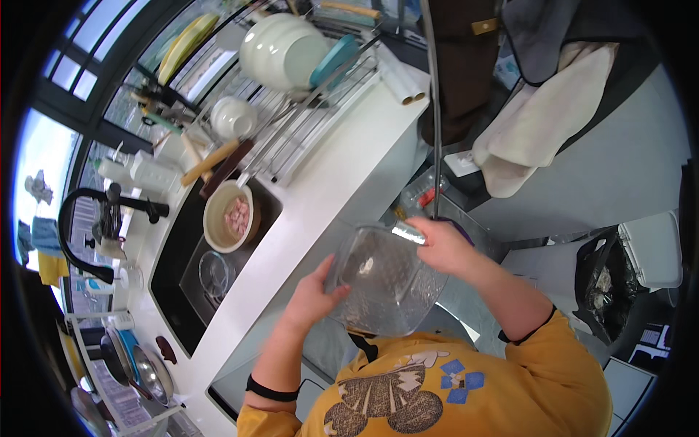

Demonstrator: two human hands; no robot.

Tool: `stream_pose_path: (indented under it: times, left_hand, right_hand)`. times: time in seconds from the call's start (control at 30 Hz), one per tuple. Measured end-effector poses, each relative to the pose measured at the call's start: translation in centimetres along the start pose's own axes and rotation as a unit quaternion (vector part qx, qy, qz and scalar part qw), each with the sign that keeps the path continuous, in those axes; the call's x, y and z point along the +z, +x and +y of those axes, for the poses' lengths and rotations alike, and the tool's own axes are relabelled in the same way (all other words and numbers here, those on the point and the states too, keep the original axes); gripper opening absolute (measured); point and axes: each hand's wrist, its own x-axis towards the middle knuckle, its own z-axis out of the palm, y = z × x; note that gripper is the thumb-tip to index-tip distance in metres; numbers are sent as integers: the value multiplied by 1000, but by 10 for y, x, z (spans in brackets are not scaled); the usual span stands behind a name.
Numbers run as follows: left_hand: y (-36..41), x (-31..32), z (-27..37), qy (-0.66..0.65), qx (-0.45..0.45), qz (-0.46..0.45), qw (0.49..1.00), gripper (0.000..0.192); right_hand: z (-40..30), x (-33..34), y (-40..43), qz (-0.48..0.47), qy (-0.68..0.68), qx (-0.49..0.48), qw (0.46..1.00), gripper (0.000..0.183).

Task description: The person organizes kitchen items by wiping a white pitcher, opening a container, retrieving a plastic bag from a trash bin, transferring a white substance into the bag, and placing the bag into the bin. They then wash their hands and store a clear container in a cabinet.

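A clear, square-based vessel (pixel 382 273) is between my two hands, in front of my body and beside the counter's front edge. Whether it is glass or plastic I cannot tell. My right hand (pixel 445 246) grips a shiny silver piece (pixel 408 232) at its upper corner. My left hand (pixel 317 299) holds the left side, thumb over the wall. To the left, in the dark sink (pixel 180 306), a cream saucepan (pixel 210 218) contains small pieces of pink meat (pixel 238 217). Near the saucepan sits a round clear glass bowl (pixel 214 273).
A metal dish rack (pixel 306 128) with white bowls (pixel 284 52) stands on the white counter (pixel 349 142). A black faucet (pixel 68 229) arches by the sink. On the right are hanging cloths (pixel 540 131) and an open bin with a black bag (pixel 606 295). Pans (pixel 150 371) stand at lower left.
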Motion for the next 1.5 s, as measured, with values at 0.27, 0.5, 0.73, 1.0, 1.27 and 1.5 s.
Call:
stream_pose_path:
  times: [0.27, 0.5, 0.73, 1.0, 1.27, 1.5]
  left_hand:
    - [24, 29, 17, 262, 404, 85, 872, 62]
    - [44, 54, -11, 489, 492, -82, 716, 26]
    - [41, 87, -57, 432, 468, -198, 745, 6]
    - [27, 119, -118, 145, 145, -133, 970, 14]
    - [36, 114, -148, -267, -61, 4, 962, 10]
    - [92, 124, -115, -354, -26, 106, 929, 15]
  right_hand:
    - [88, -19, 50, -127, -59, -47, 989, 40]
    - [128, 6, 113, -296, -14, -51, 954, 33]
    - [101, 84, 136, -178, -230, -137, 947, 46]
    - [65, 127, 173, -8, -380, -198, 904, 37]
    - [105, 94, 109, 88, -292, -274, 912, 23]
    - [158, 31, 40, 122, -327, -281, 894, 13]
